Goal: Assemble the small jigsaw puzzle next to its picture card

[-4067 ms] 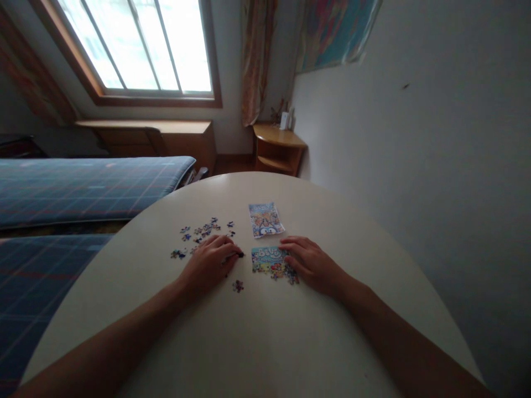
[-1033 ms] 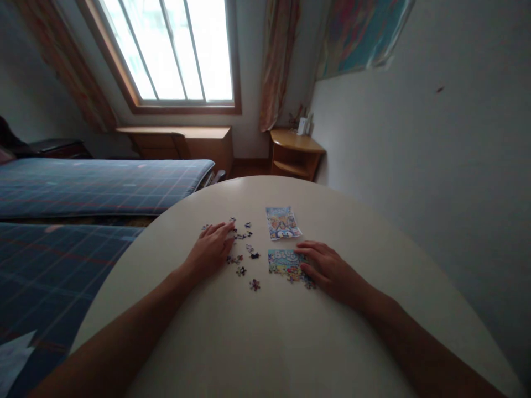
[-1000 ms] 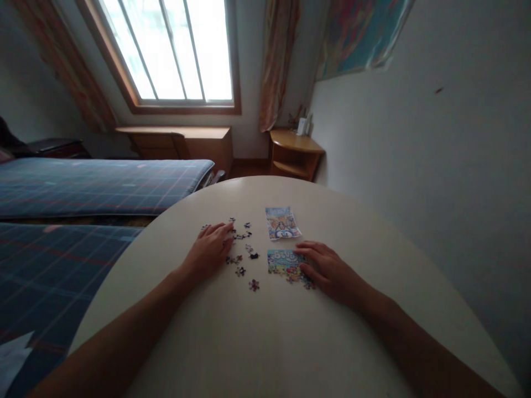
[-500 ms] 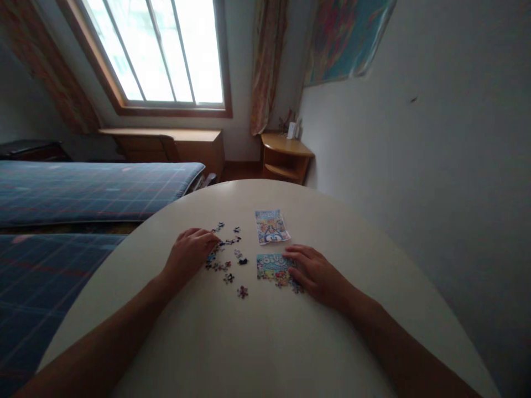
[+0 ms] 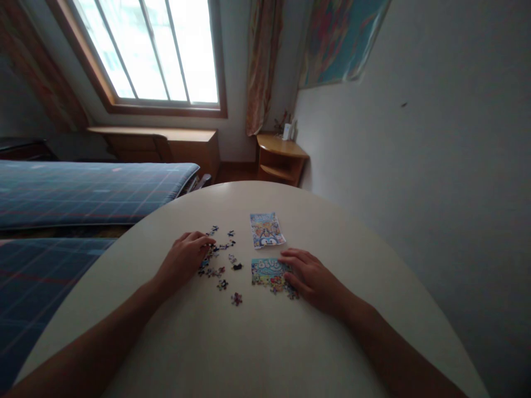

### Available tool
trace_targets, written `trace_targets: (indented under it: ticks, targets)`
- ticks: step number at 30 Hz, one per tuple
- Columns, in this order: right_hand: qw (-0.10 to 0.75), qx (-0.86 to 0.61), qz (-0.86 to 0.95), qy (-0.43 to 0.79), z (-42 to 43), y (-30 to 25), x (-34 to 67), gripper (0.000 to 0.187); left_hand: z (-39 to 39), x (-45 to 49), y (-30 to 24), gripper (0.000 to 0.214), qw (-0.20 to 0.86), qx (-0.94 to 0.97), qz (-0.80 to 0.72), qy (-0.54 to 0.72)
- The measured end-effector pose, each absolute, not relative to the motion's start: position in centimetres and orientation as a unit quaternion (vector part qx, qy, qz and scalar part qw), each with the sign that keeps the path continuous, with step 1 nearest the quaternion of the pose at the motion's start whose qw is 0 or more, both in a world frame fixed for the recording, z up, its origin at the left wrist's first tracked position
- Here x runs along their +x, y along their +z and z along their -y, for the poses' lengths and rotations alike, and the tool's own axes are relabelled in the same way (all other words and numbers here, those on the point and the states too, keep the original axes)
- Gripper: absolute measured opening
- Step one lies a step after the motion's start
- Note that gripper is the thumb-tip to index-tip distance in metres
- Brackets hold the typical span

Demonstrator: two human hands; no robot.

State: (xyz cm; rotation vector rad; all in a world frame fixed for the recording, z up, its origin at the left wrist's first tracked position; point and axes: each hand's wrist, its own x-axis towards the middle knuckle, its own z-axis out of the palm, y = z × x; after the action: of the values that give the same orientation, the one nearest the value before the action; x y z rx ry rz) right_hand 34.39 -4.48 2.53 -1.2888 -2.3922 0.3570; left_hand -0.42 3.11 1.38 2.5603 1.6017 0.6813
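Observation:
A partly assembled jigsaw [image 5: 267, 271] with blue lettering lies near the middle of the round white table [image 5: 257, 342]. My right hand [image 5: 309, 273] rests flat on its right edge, fingers stretched out. Just beyond it lies a small reference picture [image 5: 266, 229]. Several loose puzzle pieces [image 5: 219, 260] are scattered to the left. My left hand [image 5: 182, 260] lies over the left side of that scatter, fingers curled down onto the pieces; whether it grips one is hidden. One stray piece [image 5: 237, 299] sits nearer to me.
The white wall [image 5: 415, 138] runs close along the table's right. Two beds with blue plaid covers [image 5: 83, 188] stand left. A wooden corner shelf [image 5: 280, 157] and a low wooden cabinet [image 5: 166, 143] stand under the window [image 5: 153, 50].
My left hand has drawn back leftwards from the far pieces and curled its fingers onto the scatter. My right hand stays on the jigsaw. The view has shifted slightly.

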Motion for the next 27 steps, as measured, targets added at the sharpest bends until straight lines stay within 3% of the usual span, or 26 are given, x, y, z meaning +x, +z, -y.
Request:
trace_targets:
  ticks: [27]
  targets:
    - [0.197,-0.456,0.859,0.125,4.07,2.12,34.88,0.036,-2.51,0.22,1.91,0.027,-0.002,0.795,-0.558,0.237]
